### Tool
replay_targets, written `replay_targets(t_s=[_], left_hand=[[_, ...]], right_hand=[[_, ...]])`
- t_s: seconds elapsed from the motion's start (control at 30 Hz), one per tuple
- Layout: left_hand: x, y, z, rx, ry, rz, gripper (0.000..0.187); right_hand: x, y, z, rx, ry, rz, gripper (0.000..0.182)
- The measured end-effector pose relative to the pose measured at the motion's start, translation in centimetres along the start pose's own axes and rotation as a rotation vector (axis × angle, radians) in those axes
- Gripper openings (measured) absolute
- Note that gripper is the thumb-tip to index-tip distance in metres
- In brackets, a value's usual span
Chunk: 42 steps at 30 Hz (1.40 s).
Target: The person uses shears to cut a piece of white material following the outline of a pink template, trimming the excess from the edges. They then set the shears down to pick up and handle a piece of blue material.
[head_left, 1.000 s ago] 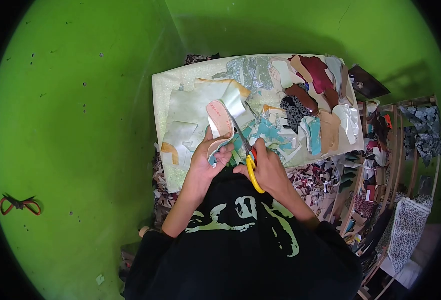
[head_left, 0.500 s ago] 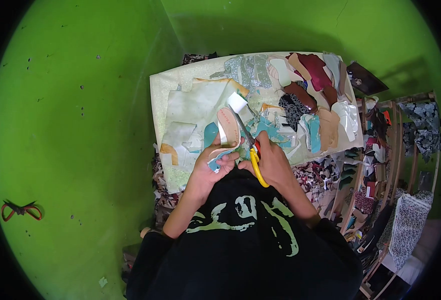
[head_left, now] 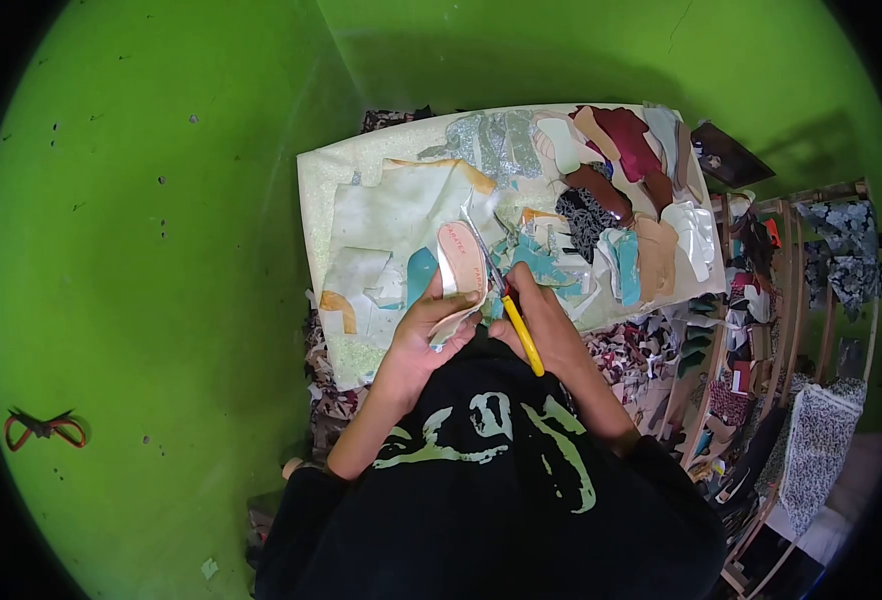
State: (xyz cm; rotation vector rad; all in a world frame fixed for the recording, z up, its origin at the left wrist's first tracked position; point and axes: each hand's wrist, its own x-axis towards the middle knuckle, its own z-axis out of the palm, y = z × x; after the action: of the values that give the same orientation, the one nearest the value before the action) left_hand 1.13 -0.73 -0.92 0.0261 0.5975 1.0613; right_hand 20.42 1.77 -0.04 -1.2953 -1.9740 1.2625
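My left hand (head_left: 423, 328) pinches a pale pink insole piece (head_left: 461, 258) with red lettering, its lower end curling over my fingers. In my right hand (head_left: 544, 318) are scissors with yellow and red handles (head_left: 525, 338). Their blades point up and away, along the right edge of the insole piece. A teal piece (head_left: 421, 272) lies just left of the insole. Beyond the hands, teal scraps (head_left: 538, 262) lie on the light tabletop (head_left: 318, 190).
Large off-white sheets (head_left: 386, 210) cover the table's left. Brown, maroon and tan pieces (head_left: 657, 262) lie at the right. A wooden rack (head_left: 776, 330) with materials stands at the right. Red-handled scissors (head_left: 46, 428) hang on the green wall.
The white scrap near the scissor tips is no longer there. The scissors' handles have turned and come closer together. My left fingers have shifted on the insole piece, hiding its teal lower part.
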Motion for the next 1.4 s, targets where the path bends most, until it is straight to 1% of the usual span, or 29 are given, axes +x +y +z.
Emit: replay_targets(t_s=[0.07, 0.17, 0.23, 0.33, 0.43, 0.53, 0.63, 0.73, 0.83, 0.93, 1.03, 1.13, 1.23, 1.33, 1.4], left_hand=[[-0.2, 0.2, 0.6, 0.102, 0.078, 0.0, 0.051], [0.1, -0.3, 0.7, 0.225, 0.067, 0.085, 0.058], [0.3, -0.4, 0.5, 0.288, 0.066, 0.093, 0.063], [0.6, -0.6, -0.1, 0.341, 0.059, 0.113, 0.069], [0.5, -0.6, 0.0, 0.356, 0.065, 0.13, 0.072], [0.5, -0.8, -0.1, 0.367, 0.065, 0.145, 0.074], [0.5, -1.0, -0.1, 0.349, 0.066, 0.172, 0.075], [0.6, -1.0, -0.3, 0.344, 0.044, 0.159, 0.075], [0.6, -1.0, -0.3, 0.346, 0.036, 0.158, 0.075], [0.4, -0.9, 0.0, 0.346, 0.034, 0.166, 0.075], [0.2, -0.8, 0.2, 0.358, 0.036, 0.174, 0.076], [0.3, -0.8, 0.0, 0.378, 0.024, 0.183, 0.076], [0.4, -0.7, -0.2, 0.4, 0.019, 0.19, 0.076], [0.3, -0.6, 0.2, 0.402, 0.045, 0.189, 0.077], [0.3, -0.5, 0.2, 0.4, 0.048, 0.186, 0.078]], right_hand=[[0.1, 0.0, -0.1, 0.019, -0.005, -0.014, 0.079], [0.3, 0.2, -0.2, 0.046, 0.0, -0.051, 0.078], [0.5, 0.7, 0.2, 0.036, 0.037, -0.102, 0.076], [0.0, -1.5, -1.0, 0.253, -0.088, 0.126, 0.076], [-0.4, -0.8, -0.6, 0.354, -0.057, 0.164, 0.067], [-0.3, -0.3, -0.6, 0.413, -0.05, 0.089, 0.071], [0.1, 1.2, 0.5, 0.488, 0.03, -0.009, 0.073], [0.1, 0.7, 0.4, 0.325, 0.102, -0.113, 0.074], [-0.9, -0.7, -1.5, 0.376, -0.173, 0.23, 0.076], [-1.2, -1.1, -1.3, 0.28, -0.12, 0.159, 0.077], [-1.2, 0.5, -0.5, 0.306, -0.058, 0.008, 0.077], [-0.7, 0.4, 0.2, 0.188, 0.083, -0.05, 0.093], [-0.9, 0.8, 0.3, 0.131, 0.058, -0.051, 0.095], [-1.4, 0.3, 0.0, 0.182, -0.008, 0.018, 0.09], [-1.9, -1.5, -2.0, 0.331, -0.169, 0.193, 0.078]])
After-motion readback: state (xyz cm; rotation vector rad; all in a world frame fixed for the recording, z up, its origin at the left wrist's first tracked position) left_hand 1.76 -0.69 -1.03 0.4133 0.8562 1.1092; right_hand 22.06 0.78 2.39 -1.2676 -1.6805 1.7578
